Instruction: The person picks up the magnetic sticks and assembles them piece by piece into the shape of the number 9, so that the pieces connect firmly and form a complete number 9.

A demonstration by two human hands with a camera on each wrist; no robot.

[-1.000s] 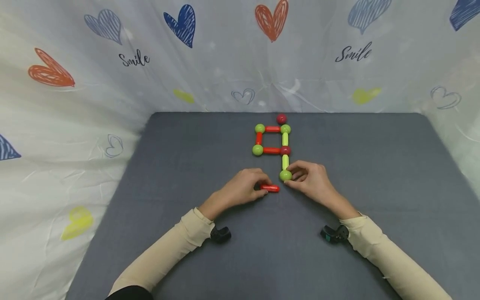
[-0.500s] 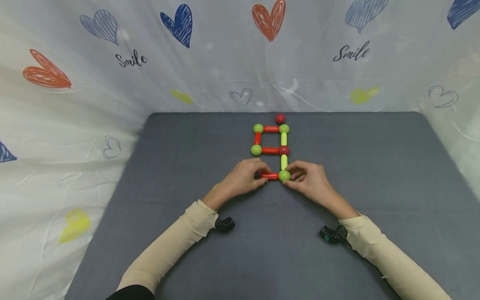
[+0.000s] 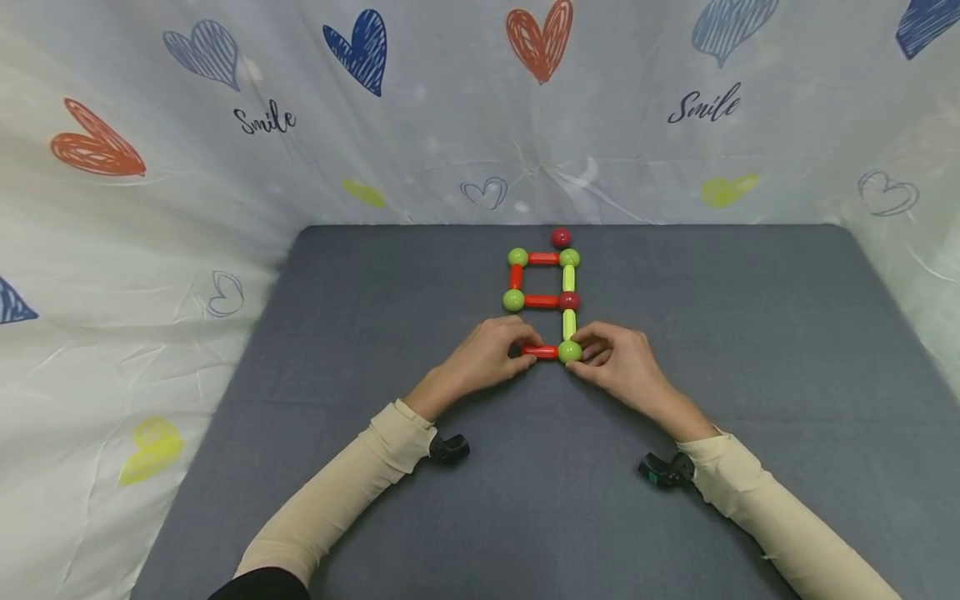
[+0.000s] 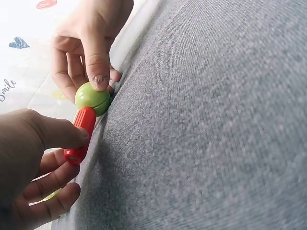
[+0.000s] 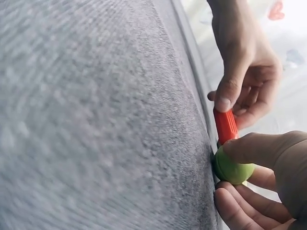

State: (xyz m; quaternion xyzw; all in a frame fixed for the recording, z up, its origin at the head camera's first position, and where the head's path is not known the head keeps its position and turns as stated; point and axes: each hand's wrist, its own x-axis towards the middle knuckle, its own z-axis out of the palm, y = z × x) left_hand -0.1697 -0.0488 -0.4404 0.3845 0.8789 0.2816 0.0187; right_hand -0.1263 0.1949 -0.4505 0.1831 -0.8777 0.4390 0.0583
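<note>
Between the thumb and fingers of my left hand (image 3: 487, 358) is a red rod (image 4: 80, 136), pinched near its outer end. Its other end meets a green ball (image 4: 91, 99) at the near corner of a ball-and-rod figure. My right hand (image 3: 624, 362) pinches that green ball from the right side, thumb in front. A yellow-green rod (image 3: 569, 324) runs from the ball away to a dark red ball (image 3: 569, 301). Beyond that, red rods, a second yellow-green rod (image 3: 568, 278) and more green balls form a square.
A loose-looking dark red ball (image 3: 561, 238) sits just behind the square's far right corner, near the back edge of the grey cloth-covered table (image 3: 390, 283). Behind stands a white curtain (image 3: 435, 125) printed with hearts. Each wrist carries a black camera.
My left hand has moved the red rod slightly away from me, from apart in front of the green ball to touching its left side. The right hand has stayed at the ball.
</note>
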